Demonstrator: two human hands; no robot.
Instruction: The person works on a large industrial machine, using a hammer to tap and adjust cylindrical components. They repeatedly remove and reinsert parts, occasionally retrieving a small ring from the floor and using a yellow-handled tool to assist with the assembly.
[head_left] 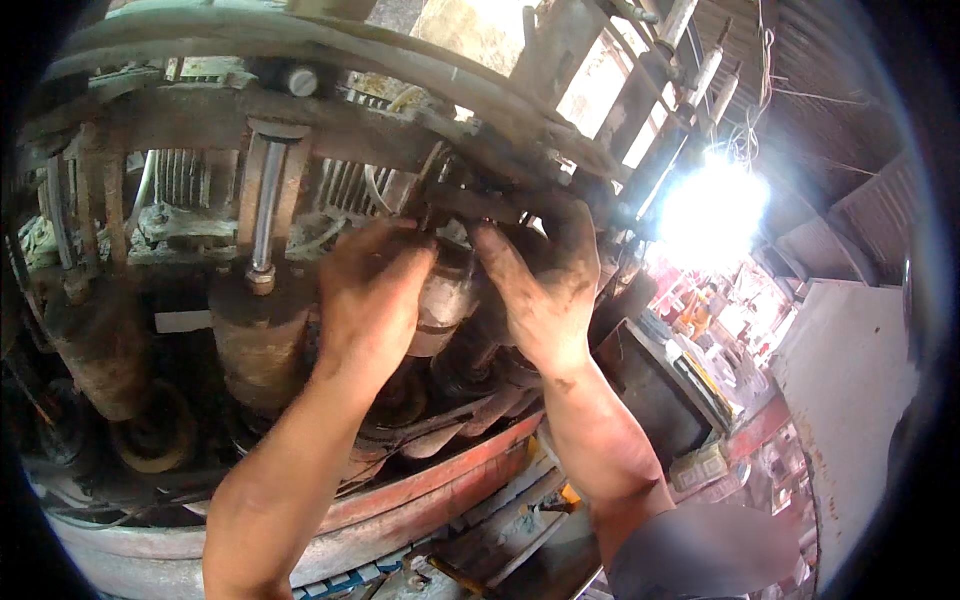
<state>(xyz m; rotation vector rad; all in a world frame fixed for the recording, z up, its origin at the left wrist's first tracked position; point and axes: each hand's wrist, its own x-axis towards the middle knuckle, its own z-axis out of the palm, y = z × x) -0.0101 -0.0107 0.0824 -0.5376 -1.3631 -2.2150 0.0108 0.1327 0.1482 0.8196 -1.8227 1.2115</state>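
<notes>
Both my hands reach up into a greasy machine with a row of dark cylinders. My left hand (365, 300) is closed at the top of a metal cylinder (440, 305), thumb pointing up and fingers curled out of sight; what it grips is hidden. On the other side of that cylinder, my right hand (550, 295) has its thumb and dirty fingers bent around a dark metal part (490, 205) just above. A similar cylinder (262, 345) with a shiny rod (267, 205) stands to the left of my left hand. Shadow and grease blur the details between my fingertips.
A curved metal rim (300, 35) arches overhead. Below the cylinders runs a red and grey curved edge (440, 490). A bright lamp (712, 208) glares at the right, near hanging wires. Cluttered goods and a pale panel (850, 370) lie beyond my right arm.
</notes>
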